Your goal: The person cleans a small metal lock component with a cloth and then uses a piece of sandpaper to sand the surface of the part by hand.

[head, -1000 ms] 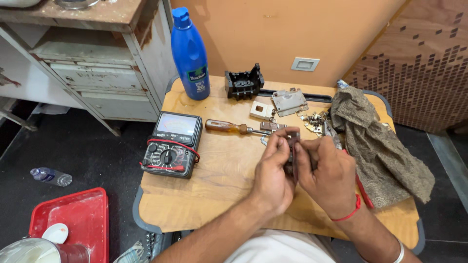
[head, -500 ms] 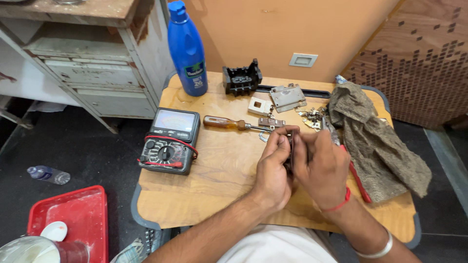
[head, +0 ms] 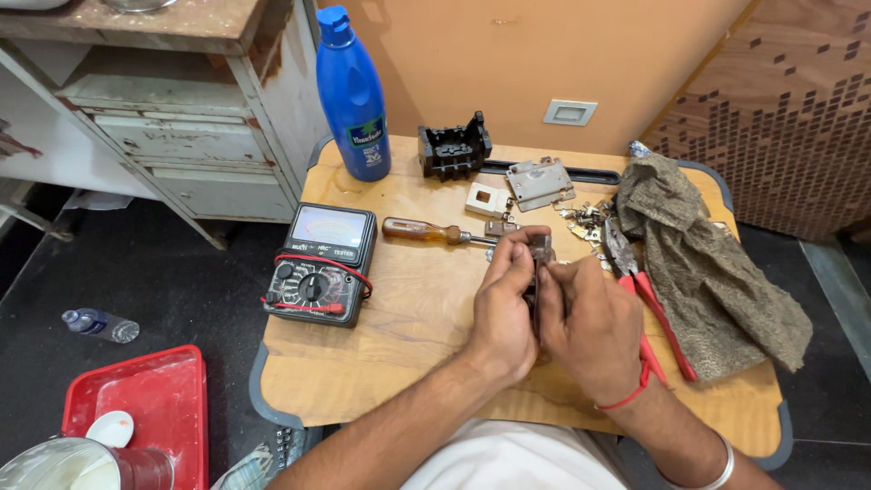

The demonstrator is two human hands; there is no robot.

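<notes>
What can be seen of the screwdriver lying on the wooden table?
The screwdriver lies flat on the wooden table, pointing roughly left to right. Its handle looks like amber-brown translucent plastic, rounded at the left end. A short metal shaft runs right toward small metal parts, where its tip is hard to make out. It sits between the multimeter and the left hand, just beyond the fingers, and no hand touches it.
</notes>
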